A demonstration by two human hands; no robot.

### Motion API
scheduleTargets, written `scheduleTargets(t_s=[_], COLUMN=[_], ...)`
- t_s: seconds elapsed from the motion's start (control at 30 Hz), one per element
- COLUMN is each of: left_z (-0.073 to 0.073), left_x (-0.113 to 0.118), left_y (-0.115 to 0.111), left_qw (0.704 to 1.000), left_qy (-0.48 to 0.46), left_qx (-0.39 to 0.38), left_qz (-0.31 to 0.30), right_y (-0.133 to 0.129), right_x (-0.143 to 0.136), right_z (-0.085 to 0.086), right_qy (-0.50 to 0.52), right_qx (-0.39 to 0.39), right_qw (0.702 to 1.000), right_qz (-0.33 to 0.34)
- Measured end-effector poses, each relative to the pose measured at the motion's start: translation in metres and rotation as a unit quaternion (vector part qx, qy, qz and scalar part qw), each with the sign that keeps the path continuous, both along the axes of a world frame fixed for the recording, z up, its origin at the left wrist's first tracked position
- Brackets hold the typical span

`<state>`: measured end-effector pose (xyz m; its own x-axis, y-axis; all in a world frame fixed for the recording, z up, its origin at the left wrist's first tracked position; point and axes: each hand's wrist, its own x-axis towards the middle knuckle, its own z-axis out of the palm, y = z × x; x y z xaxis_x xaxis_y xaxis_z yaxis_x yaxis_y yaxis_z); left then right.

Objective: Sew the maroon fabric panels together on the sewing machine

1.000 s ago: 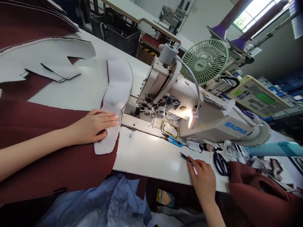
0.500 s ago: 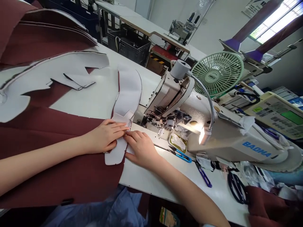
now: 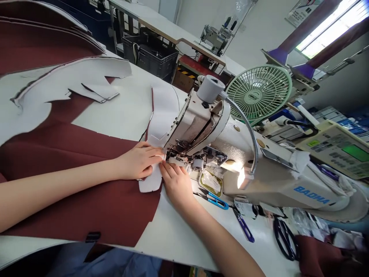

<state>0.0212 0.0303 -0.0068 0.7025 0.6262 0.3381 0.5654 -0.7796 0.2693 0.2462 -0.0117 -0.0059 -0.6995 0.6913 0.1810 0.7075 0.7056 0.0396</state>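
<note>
A curved fabric piece with a white backing (image 3: 165,100) and a maroon edge runs up to the needle area of the sewing machine (image 3: 198,129). My left hand (image 3: 141,161) lies over its narrow lower part, fingers together and thumb curled in at the fabric. Close beside it, my right hand (image 3: 176,181) has its bent fingertips on the piece's right edge, just below the presser foot. Both hands hold the fabric there; the fingertips nearly meet. Under my left forearm spreads a large maroon fabric panel (image 3: 115,207). The needle itself is too small to make out.
More cut pieces with white backing (image 3: 83,77) lie at the left. Right of my hand are a small tray (image 3: 211,182), blue thread snips (image 3: 217,201), purple snips (image 3: 244,227) and black-handled scissors (image 3: 285,238). A green fan (image 3: 258,94) stands behind the machine.
Both hands and the white-backed piece have moved right and slightly up, closer to the needle area. The large maroon panel has shifted right with them. The camera view has shifted a little.
</note>
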Motion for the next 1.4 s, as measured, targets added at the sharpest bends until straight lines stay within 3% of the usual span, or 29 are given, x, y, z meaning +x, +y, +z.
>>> scheduleTargets(t_s=[0.17,0.83,1.1,1.4], left_z=[0.003,0.002,-0.001,0.004], left_x=[0.007,0.009,0.007,0.007], left_y=[0.011,0.011,0.003,0.012], left_qw=[1.0,1.0,1.0,0.999], left_qy=[0.011,0.022,0.011,0.028], left_qx=[-0.021,-0.005,0.008,-0.018], left_qz=[-0.006,-0.003,-0.013,-0.011], right_y=[0.002,-0.002,-0.008,-0.004], right_x=[0.006,0.005,0.003,0.002], right_z=[0.001,-0.002,-0.006,-0.005], right_qy=[0.005,-0.008,0.007,-0.002], right_qx=[-0.021,-0.014,0.04,0.019], right_qw=[0.999,0.999,0.999,0.999], right_qz=[-0.028,-0.038,-0.006,-0.033])
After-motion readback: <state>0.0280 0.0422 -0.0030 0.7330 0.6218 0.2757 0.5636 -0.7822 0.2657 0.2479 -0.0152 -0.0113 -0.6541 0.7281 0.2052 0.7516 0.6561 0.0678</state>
